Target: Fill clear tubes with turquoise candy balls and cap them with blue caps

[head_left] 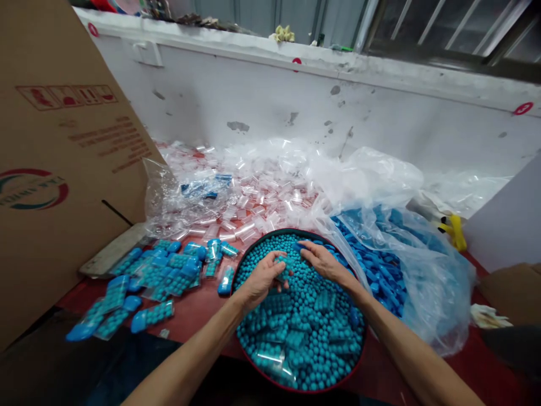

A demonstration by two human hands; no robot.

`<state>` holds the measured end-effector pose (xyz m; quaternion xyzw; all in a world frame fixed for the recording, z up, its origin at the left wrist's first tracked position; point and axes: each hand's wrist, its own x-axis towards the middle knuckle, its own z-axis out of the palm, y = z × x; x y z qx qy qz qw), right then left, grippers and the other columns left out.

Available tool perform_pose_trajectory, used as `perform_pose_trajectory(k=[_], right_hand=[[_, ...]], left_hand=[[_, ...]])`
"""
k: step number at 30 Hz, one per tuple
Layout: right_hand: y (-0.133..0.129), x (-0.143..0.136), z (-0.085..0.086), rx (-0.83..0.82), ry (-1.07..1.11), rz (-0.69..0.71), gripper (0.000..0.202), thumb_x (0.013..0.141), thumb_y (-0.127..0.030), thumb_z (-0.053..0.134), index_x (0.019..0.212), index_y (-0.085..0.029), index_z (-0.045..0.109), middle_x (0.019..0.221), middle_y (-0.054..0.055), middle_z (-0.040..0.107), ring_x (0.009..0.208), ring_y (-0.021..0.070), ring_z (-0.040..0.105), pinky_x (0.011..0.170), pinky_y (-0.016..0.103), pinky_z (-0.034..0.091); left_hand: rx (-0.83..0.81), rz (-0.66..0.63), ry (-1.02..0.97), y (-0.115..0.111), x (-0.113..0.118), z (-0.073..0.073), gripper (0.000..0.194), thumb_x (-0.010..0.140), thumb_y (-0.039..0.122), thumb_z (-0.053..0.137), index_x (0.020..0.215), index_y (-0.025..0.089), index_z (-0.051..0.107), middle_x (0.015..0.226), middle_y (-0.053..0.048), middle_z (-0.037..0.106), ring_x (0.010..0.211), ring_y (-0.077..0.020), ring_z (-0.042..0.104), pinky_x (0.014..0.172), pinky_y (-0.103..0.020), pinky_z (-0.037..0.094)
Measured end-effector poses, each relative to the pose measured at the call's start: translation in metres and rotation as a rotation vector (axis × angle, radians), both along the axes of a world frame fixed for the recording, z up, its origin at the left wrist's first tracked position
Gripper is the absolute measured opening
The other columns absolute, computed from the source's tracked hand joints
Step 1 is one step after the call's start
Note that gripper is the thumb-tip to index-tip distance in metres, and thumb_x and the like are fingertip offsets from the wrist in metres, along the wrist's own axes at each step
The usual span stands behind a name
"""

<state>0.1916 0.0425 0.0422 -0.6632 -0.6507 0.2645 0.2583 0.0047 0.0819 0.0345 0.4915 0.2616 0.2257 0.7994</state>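
A round tub (239,344) full of small teal balls (313,338) stands in front of me, with several clear containers (270,361) lying among the balls. Over its far half, my left hand (270,273) is closed around a clear container (284,266) filled with teal balls. To its right, my right hand (319,259) pinches a blue cap (299,246) between thumb and fingers. The two hands are close together but apart. Left of the tub lie several filled containers with blue caps (169,270) on the red tabletop.
A clear plastic bag (435,282) of blue caps (380,276) lies open at the right. Many clear empty containers (262,208) spread behind the tub. A large cardboard box (63,141) rises at the left, and a white wall (253,96) closes the back. A yellow-and-black tool (456,231) lies far right.
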Motion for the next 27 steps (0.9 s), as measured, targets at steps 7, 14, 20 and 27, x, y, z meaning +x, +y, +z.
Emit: perform_pose_trajectory(k=[7,14,20,27], right_hand=[[-0.019,-0.022,0.008,-0.099,0.627,0.031,0.029,0.078,-0.036,0.047,0.097,-0.017,0.057,0.06,-0.003,0.05,0.044,0.006,0.043,0.04,0.017,0.035],[-0.026,-0.025,0.008,0.013,0.683,-0.007,0.027,0.077,-0.032,0.05,0.1,-0.019,0.054,0.059,-0.004,0.05,0.047,0.0077,0.046,0.044,0.019,0.039],[-0.039,-0.023,0.005,0.329,0.306,-0.102,0.014,0.077,-0.023,0.052,0.087,-0.02,0.061,0.078,0.002,0.062,0.071,0.0143,0.056,0.066,0.028,0.046],[-0.054,-0.025,0.005,0.65,-0.239,0.201,0.029,0.084,-0.012,0.036,0.099,-0.021,0.06,0.099,0.007,0.063,0.088,0.0177,0.054,0.078,0.036,0.044]], left_hand=[[0.114,-0.033,0.007,-0.01,0.003,0.002,0.038,0.074,0.037,0.054,0.103,0.018,0.039,0.077,0.0,0.055,0.049,-0.0079,0.054,0.039,-0.016,0.037],[0.155,0.012,0.008,-0.014,0.004,0.001,0.038,0.075,0.036,0.053,0.107,0.02,0.04,0.071,0.002,0.053,0.047,-0.0068,0.053,0.038,-0.014,0.035],[0.09,0.016,0.005,-0.022,0.003,0.0,0.042,0.076,0.034,0.052,0.112,0.02,0.038,0.071,0.001,0.054,0.046,-0.0069,0.052,0.035,-0.014,0.031],[-0.068,-0.031,-0.027,-0.029,-0.003,0.009,0.044,0.077,0.035,0.049,0.115,0.02,0.035,0.07,-0.001,0.056,0.043,-0.0067,0.05,0.035,-0.015,0.026]])
